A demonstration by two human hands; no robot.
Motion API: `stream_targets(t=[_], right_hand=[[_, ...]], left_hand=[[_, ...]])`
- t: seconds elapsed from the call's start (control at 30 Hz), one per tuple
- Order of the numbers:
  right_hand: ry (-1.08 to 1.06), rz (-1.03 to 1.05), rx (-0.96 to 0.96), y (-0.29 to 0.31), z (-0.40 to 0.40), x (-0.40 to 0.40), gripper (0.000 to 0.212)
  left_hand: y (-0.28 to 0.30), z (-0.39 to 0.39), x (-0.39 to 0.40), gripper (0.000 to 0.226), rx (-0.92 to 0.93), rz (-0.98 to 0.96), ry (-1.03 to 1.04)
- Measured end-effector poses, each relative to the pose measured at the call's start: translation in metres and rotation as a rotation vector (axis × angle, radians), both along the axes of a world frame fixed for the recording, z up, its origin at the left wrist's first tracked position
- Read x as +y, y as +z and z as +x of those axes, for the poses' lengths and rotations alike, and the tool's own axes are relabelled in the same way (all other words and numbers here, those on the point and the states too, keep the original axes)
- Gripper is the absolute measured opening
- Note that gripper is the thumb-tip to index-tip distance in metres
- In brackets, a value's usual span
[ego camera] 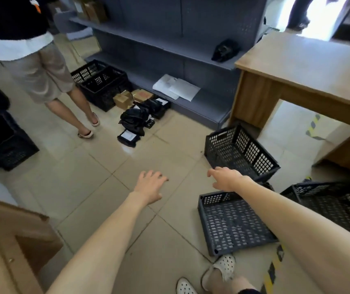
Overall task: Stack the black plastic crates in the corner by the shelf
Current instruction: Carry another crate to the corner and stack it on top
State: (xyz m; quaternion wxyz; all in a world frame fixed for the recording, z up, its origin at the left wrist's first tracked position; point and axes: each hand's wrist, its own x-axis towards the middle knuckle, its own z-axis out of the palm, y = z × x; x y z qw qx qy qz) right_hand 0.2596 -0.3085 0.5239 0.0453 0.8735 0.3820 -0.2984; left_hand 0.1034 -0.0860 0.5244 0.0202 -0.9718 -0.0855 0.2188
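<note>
A black perforated crate (241, 152) stands tilted on the floor by the shelf's right end. A flattened crate (231, 223) lies nearer me, below my right forearm. A third crate (335, 200) sits at the right edge. Two more crates (102, 83) are stacked at the shelf's left end. My left hand (149, 186) hovers over bare tiles, fingers spread and holding nothing. Just short of the tilted crate's near corner, my right hand (226, 179) reaches with fingers apart and grips nothing.
A grey metal shelf (170, 52) runs along the back. Black parcels (137, 119) and small cartons (125, 99) lie on the floor before it. A person (40, 66) stands at left. A wooden desk (310, 73) stands right; dark crates (4, 143) sit far left.
</note>
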Motion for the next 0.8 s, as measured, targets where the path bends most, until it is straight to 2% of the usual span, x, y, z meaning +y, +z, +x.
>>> stream_targets(t=[0.3,0.43,0.63,0.8], right_hand=[[-0.327,0.009,0.112,-0.057,0.079,-0.104,0.039],[-0.443,-0.043,0.205,-0.09,0.106,-0.155,0.04],[-0.766,0.038,0.284,-0.148,0.126,-0.212,0.037],[-1.05,0.069,0.401,-0.209,0.115,-0.253,0.037]], left_hand=[[-0.036,0.147,-0.079,0.063,0.072,-0.031,-0.267],[-0.06,0.197,-0.119,0.065,0.096,-0.087,-0.316],[-0.12,0.262,-0.16,0.066,0.198,-0.136,-0.336],[-0.182,0.309,-0.193,0.066,0.259,-0.136,-0.43]])
